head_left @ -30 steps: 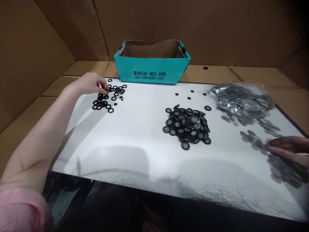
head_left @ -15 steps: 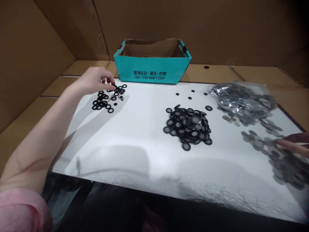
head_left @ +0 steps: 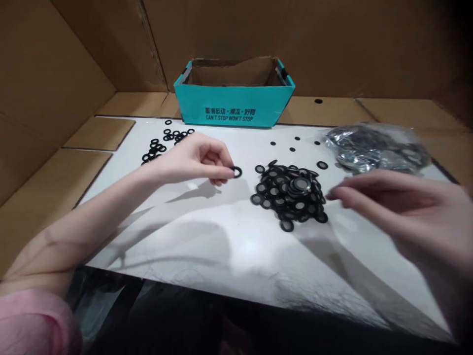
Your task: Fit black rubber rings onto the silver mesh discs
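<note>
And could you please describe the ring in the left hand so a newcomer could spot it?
Start at the turquoise box at the white table's far edge, then come nearer to the left hand. The black ring is pinched there, left of the pile of discs. Unlike those grey-centred discs, it is open in the middle; unlike the loose rings, it is held.
</note>
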Tool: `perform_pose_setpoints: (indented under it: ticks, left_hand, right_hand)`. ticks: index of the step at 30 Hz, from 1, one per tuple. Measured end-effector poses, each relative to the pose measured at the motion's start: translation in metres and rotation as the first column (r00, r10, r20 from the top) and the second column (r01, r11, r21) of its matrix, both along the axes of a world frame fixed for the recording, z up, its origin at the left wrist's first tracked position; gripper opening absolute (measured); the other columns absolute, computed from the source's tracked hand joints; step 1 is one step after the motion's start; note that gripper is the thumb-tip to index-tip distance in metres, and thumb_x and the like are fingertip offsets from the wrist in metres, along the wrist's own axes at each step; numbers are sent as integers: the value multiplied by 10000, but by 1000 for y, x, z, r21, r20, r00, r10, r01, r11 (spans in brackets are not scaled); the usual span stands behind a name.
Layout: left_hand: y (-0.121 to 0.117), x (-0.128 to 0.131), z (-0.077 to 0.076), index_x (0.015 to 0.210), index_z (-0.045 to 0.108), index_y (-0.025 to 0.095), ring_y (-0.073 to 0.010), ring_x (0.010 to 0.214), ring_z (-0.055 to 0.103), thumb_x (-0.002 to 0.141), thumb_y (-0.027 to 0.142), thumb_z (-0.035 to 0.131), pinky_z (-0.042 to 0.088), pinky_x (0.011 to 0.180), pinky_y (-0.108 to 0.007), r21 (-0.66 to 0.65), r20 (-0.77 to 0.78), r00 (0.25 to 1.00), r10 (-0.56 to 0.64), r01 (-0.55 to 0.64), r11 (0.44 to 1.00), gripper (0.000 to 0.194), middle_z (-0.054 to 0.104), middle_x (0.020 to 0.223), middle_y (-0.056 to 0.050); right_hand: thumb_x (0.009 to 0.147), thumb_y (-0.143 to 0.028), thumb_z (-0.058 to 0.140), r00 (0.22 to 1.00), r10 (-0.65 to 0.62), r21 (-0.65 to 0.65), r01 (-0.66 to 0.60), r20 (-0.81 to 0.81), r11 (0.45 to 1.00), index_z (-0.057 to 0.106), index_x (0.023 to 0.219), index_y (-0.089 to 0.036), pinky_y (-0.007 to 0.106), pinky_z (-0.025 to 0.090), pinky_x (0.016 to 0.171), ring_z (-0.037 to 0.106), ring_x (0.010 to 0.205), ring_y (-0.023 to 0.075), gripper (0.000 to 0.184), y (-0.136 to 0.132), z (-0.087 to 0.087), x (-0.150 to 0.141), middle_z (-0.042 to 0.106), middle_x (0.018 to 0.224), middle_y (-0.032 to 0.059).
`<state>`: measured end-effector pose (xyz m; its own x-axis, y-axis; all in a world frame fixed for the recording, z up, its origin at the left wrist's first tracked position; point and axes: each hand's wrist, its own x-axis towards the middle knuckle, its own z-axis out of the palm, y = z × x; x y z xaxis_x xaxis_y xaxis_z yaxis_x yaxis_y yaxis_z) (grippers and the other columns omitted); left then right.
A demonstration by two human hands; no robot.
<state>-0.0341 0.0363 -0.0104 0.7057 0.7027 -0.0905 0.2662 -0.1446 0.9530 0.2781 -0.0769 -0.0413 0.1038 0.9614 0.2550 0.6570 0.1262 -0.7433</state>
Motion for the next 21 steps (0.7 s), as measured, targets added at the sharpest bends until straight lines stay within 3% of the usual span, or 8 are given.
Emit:
perform_pose_setpoints:
  ticks: [3, 6, 13, 21]
  left_hand:
    - [-16, 11, -4, 770, 631, 95, -104, 588, 683, 772, 148, 716, 555, 564, -178, -180, 87, 996, -28, 44, 983, 100, 716, 658, -38]
    - [-26, 16, -5, 756, 633, 90, -98, 578, 679, 780, 142, 719, 566, 569, -180, -266, 128, 992, -20, 54, 962, 103, 711, 640, -33]
    - [-36, 20, -6, 771, 650, 92, -82, 617, 682, 787, 129, 728, 554, 599, -150, -338, 196, 980, -26, 92, 937, 88, 700, 645, -5]
    - [-36, 25, -13, 834, 656, 85, -93, 651, 682, 847, 147, 667, 557, 641, -174, -382, 179, 981, -73, 138, 914, 65, 700, 688, -25]
  right_hand:
    - [777, -364, 732, 968, 230, 9, -231, -100, 973, 679, 670, -192, 227, 427, 475, 579, 541, 105, 209, 13, 16, -62, 665, 623, 19]
    - [784, -341, 731, 943, 317, 36, -315, -102, 949, 653, 645, -191, 222, 406, 465, 551, 526, 93, 219, 15, 18, -87, 646, 598, -1]
    - [809, -285, 714, 928, 357, 126, -344, -110, 931, 572, 636, -185, 220, 389, 481, 517, 540, 83, 245, 17, 8, -90, 602, 590, -15]
    - [928, -248, 538, 858, 512, 41, -513, 36, 857, 592, 706, -169, 218, 384, 507, 501, 544, 86, 241, 20, 0, -89, 574, 602, 1]
